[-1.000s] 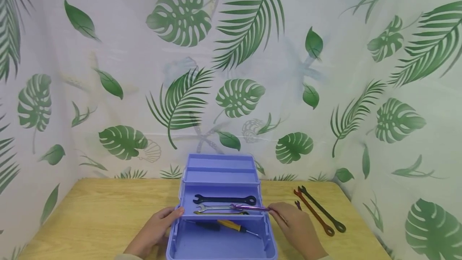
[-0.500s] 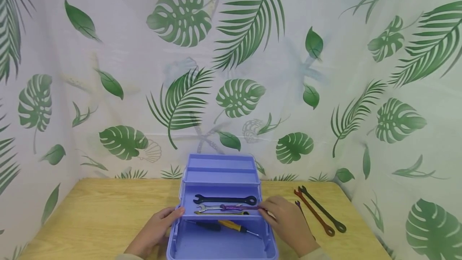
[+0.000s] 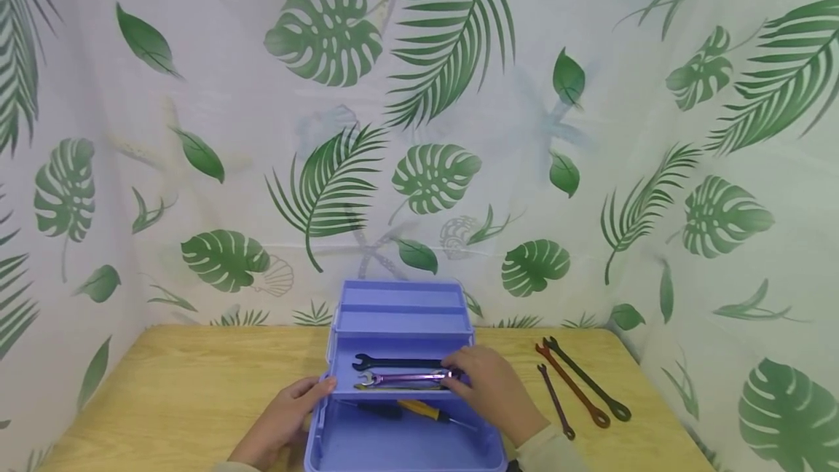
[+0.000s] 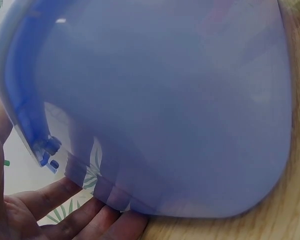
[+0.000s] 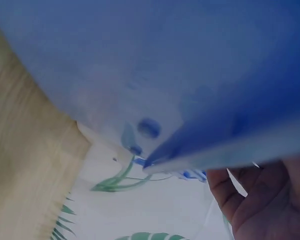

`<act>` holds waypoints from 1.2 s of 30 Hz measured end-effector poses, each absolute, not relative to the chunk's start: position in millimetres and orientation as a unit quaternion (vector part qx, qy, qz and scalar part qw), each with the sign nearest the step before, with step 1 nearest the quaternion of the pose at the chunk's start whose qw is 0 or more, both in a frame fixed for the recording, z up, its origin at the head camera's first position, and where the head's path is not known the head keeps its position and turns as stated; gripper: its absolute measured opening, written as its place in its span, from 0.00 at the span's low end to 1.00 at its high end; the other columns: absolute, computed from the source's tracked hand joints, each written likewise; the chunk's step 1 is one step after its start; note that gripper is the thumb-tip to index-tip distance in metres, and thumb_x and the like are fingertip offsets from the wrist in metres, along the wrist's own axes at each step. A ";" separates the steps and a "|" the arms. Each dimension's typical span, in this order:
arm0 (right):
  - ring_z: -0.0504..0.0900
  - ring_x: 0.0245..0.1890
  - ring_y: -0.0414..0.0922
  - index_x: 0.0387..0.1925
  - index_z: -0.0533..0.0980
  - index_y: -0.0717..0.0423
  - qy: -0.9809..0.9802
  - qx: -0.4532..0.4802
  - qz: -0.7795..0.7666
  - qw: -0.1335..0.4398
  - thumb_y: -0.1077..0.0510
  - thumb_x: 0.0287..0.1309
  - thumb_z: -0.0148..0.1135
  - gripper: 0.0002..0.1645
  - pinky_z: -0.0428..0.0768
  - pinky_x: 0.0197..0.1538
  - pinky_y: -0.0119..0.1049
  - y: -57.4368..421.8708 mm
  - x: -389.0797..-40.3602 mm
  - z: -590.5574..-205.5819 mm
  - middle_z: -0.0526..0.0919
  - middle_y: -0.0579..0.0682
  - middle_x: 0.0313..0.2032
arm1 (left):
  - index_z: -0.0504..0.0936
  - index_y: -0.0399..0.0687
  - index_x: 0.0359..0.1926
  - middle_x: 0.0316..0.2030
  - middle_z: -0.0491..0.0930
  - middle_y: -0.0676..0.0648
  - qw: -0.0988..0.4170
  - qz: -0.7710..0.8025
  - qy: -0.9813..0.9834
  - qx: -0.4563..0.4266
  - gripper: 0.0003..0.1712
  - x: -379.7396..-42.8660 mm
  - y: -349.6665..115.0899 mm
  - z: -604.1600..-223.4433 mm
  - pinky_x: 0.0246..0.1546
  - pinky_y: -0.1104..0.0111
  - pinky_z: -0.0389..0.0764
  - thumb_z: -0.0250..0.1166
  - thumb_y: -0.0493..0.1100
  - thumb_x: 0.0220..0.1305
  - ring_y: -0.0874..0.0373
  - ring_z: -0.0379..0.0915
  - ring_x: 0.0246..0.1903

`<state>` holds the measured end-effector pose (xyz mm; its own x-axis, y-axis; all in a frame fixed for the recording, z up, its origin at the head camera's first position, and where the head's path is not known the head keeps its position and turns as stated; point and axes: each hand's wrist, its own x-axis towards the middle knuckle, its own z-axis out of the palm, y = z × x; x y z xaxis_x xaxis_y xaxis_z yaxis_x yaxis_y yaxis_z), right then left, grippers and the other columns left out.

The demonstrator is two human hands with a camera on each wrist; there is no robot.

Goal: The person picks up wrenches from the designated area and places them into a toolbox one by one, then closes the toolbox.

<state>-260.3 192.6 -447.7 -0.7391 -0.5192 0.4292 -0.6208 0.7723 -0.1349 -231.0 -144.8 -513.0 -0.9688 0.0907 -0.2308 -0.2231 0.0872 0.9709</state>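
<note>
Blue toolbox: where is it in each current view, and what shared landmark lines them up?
Head: blue toolbox at bottom centre, open.
Left wrist: blue toolbox fills most of the frame, with the left hand at lower left.
Right wrist: blue toolbox spans the top, with the right hand at lower right.
Shared landmark: wooden tabletop, at the right edge in left wrist, left edge in right wrist.

Green leaf-print backdrop (image 3: 432, 115), pale wood-grain tabletop (image 3: 223, 377)

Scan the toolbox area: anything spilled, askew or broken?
No spill or damage shows. Mildly untidy: in the head view, the purple wrench overlaps the silver wrench over the tray. The right hand pinches the purple one, so it may not be placed yet.
</note>
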 end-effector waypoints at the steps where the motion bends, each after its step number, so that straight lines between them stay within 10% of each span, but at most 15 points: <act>1: 0.83 0.37 0.38 0.40 0.86 0.49 -0.926 0.301 0.144 0.179 0.51 0.57 0.77 0.11 0.84 0.45 0.41 192.8 -261.1 -448.9 0.88 0.41 0.35 | 0.70 0.30 0.69 0.58 0.81 0.32 0.117 0.675 0.727 -0.046 0.45 -230.7 -144.4 -513.0 0.40 0.48 0.89 0.61 0.66 0.72 0.44 0.86 0.43; 9: 0.86 0.46 0.44 0.42 0.86 0.51 -0.932 0.265 0.174 0.178 0.54 0.59 0.76 0.10 0.79 0.61 0.52 198.3 -262.6 -454.0 0.90 0.45 0.42 | 0.70 0.30 0.70 0.58 0.80 0.31 0.118 0.675 0.727 -0.049 0.46 -230.6 -143.7 -513.1 0.39 0.48 0.89 0.61 0.66 0.71 0.44 0.86 0.43; 23: 0.84 0.40 0.38 0.45 0.85 0.49 -0.905 0.213 0.198 0.312 0.59 0.57 0.77 0.13 0.86 0.39 0.38 250.7 -244.9 -469.1 0.86 0.41 0.40 | 0.72 0.31 0.68 0.56 0.82 0.34 0.111 0.673 0.729 -0.056 0.45 -231.4 -143.7 -513.5 0.41 0.49 0.89 0.61 0.67 0.71 0.46 0.85 0.43; 36: 0.84 0.40 0.42 0.49 0.83 0.53 -0.959 0.104 0.198 0.176 0.55 0.61 0.75 0.16 0.85 0.41 0.38 275.1 -233.8 -467.8 0.86 0.46 0.44 | 0.71 0.30 0.68 0.57 0.81 0.33 0.113 0.672 0.730 -0.054 0.45 -230.8 -143.8 -512.5 0.41 0.48 0.89 0.61 0.66 0.71 0.46 0.85 0.44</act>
<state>-233.8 275.1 -467.8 -0.9164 -0.1291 0.3789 -0.2688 0.8999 -0.3434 -230.8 -143.8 -512.5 -0.9686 0.0741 -0.2374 -0.2305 0.0901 0.9689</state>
